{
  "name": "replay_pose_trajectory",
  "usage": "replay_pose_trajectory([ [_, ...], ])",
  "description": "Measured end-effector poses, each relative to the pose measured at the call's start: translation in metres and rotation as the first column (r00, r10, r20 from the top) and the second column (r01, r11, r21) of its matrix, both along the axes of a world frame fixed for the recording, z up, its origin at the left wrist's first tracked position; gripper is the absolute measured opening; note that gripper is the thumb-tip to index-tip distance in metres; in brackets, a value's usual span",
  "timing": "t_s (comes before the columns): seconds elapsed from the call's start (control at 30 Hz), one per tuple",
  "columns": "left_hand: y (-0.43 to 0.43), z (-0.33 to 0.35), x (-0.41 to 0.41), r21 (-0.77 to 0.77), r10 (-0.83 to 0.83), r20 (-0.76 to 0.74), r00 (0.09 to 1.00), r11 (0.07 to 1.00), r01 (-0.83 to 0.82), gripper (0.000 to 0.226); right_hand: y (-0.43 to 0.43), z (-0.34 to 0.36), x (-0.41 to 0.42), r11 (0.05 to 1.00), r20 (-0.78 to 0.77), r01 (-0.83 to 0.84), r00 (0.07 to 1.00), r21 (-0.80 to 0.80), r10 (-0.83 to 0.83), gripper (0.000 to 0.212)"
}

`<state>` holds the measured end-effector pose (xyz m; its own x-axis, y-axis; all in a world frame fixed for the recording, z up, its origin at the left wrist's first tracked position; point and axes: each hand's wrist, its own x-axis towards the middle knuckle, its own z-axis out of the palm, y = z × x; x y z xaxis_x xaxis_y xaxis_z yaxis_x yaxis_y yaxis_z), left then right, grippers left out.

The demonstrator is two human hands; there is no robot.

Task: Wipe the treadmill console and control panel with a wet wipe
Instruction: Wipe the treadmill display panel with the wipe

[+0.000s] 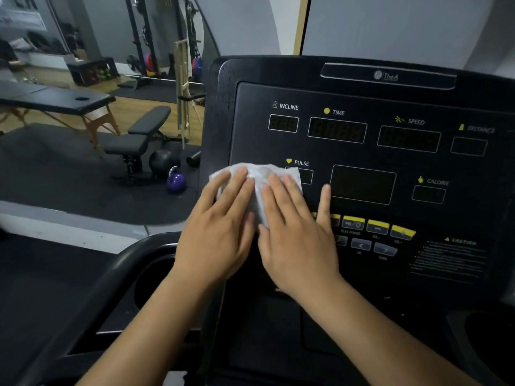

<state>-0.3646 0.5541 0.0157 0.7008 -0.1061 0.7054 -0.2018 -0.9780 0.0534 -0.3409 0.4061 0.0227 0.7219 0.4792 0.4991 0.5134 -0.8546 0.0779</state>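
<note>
- Both hands lie flat on a white wet wipe (260,188), pressing it against the lower left part of the treadmill console (362,168).
- The left hand (220,232) covers the wipe's left side, fingers stretched and spread, palm down, not curled around anything.
- The right hand (295,232) sits just beside it, fingers extended over the wipe's right half, with the little finger off the wipe and touching the bare black panel.
- Neither hand pinches the wipe; each pins it flat under open fingers.
- The wipe's upper right corner overlaps the small display under the PULSE label (298,162).
- Above are the INCLINE display (283,123), TIME display (337,130) and SPEED display (408,138), all dark.
- A larger blank screen (363,184) sits to the right of the hands.
- A row of yellow-topped buttons (377,226) runs just right of the right hand.
- Off to the left, on the gym floor, stand a black weight bench (145,129), a purple kettlebell (176,181) and a massage table (55,100).
</note>
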Motion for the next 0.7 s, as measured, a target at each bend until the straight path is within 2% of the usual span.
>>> replay_pose_trajectory([
  [0.13,0.013,0.008,0.006,-0.042,0.032,0.003,0.999,0.999,-0.032,0.052,0.019,0.014,0.008,0.999,-0.003,0.029,1.0,0.019,-0.029,0.062],
  [0.33,0.02,-0.02,-0.017,-0.009,-0.069,0.024,0.997,0.998,0.07,0.051,0.018,-0.021,-0.02,1.0,-0.015,0.004,1.0,0.007,-0.004,0.062],
  [0.53,0.036,0.006,0.011,-0.053,-0.056,0.032,0.998,0.997,0.057,0.048,0.045,0.01,0.001,0.998,0.027,0.037,0.999,0.057,-0.039,0.059],
  [0.7,0.036,-0.013,-0.004,-0.067,-0.127,0.039,0.991,0.989,0.129,0.047,0.043,-0.015,-0.016,0.999,0.013,0.013,1.0,0.045,-0.014,0.061],
])
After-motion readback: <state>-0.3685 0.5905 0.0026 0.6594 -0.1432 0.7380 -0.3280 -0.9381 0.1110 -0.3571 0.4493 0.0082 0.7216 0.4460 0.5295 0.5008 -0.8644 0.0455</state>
